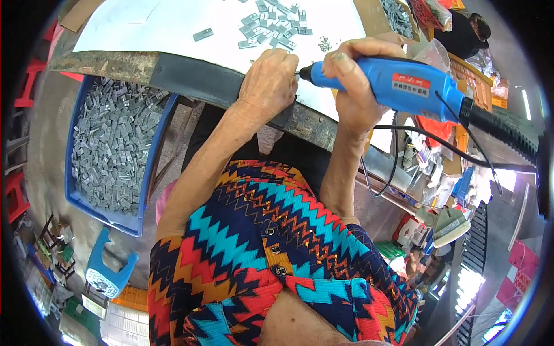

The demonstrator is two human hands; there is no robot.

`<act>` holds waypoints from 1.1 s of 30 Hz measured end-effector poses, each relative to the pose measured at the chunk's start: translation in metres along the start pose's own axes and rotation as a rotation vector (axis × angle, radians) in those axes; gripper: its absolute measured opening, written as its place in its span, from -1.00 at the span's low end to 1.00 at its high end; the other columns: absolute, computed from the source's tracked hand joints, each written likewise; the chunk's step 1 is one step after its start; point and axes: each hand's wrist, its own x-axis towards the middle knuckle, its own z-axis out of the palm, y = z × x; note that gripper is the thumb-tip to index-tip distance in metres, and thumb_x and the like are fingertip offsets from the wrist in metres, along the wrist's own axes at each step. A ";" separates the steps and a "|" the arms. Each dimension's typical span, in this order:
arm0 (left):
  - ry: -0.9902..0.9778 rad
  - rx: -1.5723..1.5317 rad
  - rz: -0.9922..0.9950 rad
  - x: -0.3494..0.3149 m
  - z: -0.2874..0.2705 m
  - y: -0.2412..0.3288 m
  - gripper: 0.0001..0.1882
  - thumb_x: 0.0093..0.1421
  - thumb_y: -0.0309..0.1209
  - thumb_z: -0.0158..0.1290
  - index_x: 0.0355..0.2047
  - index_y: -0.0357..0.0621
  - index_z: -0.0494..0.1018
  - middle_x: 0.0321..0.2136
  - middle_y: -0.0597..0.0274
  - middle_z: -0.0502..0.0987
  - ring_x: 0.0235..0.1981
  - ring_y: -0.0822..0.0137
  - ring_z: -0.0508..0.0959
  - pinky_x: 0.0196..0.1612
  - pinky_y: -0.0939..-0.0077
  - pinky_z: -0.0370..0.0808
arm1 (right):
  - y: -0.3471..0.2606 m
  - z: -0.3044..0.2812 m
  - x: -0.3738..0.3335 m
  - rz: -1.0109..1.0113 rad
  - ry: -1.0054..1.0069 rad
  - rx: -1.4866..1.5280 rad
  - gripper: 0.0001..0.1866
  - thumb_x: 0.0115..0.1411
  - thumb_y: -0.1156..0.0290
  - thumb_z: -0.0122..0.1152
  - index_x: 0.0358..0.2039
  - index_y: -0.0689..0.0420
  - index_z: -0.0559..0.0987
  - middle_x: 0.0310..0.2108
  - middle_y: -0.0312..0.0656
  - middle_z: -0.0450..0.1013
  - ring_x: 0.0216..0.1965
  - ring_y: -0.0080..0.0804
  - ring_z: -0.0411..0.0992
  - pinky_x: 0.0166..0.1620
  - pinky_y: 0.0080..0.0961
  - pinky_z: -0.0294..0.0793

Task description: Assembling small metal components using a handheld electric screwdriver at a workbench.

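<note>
My right hand is wrapped round a blue electric screwdriver with a black nose and a cable at its rear. The tool lies nearly level, its tip pointing left at my left hand. That hand rests at the table's near edge with fingers curled together; what they hold is hidden. Beyond the hands, a heap of small grey rectangular pieces lies on a white sheet. One loose grey piece sits apart to the left. Small dark shavings lie near the screwdriver's nose.
Left of the table stands a blue bin filled with grey pieces. A blue stool is below it. Black cables hang by my right arm. A box of grey parts and another person are at the far right.
</note>
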 end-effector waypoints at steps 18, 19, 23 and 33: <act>-0.056 0.048 -0.010 0.001 -0.002 0.007 -0.91 -0.14 -0.58 0.04 -0.58 -0.31 0.36 -0.55 -0.01 0.39 -0.43 0.11 0.42 -0.33 0.32 0.40 | -0.017 -0.009 -0.001 -0.036 -0.066 0.162 -0.66 -0.16 0.67 -0.03 -0.27 0.25 0.32 -0.51 -0.05 0.31 -0.58 -0.37 0.32 -0.45 -0.37 0.40; -0.054 0.050 -0.008 0.001 -0.002 0.007 -0.91 -0.14 -0.58 0.04 -0.58 -0.31 0.36 -0.55 -0.01 0.39 -0.43 0.11 0.42 -0.33 0.32 0.40 | -0.021 -0.012 0.003 -0.060 -0.049 0.276 -0.66 -0.15 0.63 -0.05 -0.25 0.25 0.33 -0.50 -0.05 0.31 -0.58 -0.37 0.31 -0.44 -0.35 0.39; -0.042 0.034 -0.021 0.000 -0.003 0.006 -0.89 -0.10 -0.54 0.06 -0.55 -0.28 0.35 -0.54 0.04 0.38 -0.40 0.09 0.40 -0.33 0.27 0.36 | -0.026 -0.023 0.004 -0.078 0.050 0.534 -0.66 -0.08 0.62 0.03 -0.22 0.27 0.30 -0.50 -0.02 0.33 -0.57 -0.33 0.34 -0.44 -0.35 0.38; 0.054 0.205 -0.084 -0.006 -0.056 -0.035 -0.88 -0.10 -0.48 0.07 -0.53 -0.24 0.38 -0.50 0.08 0.39 -0.39 0.13 0.42 -0.29 0.27 0.39 | -0.016 -0.047 -0.013 -0.012 0.116 0.554 -0.69 -0.03 0.47 0.02 -0.21 0.22 0.42 -0.47 -0.09 0.33 -0.53 -0.40 0.30 -0.38 -0.39 0.27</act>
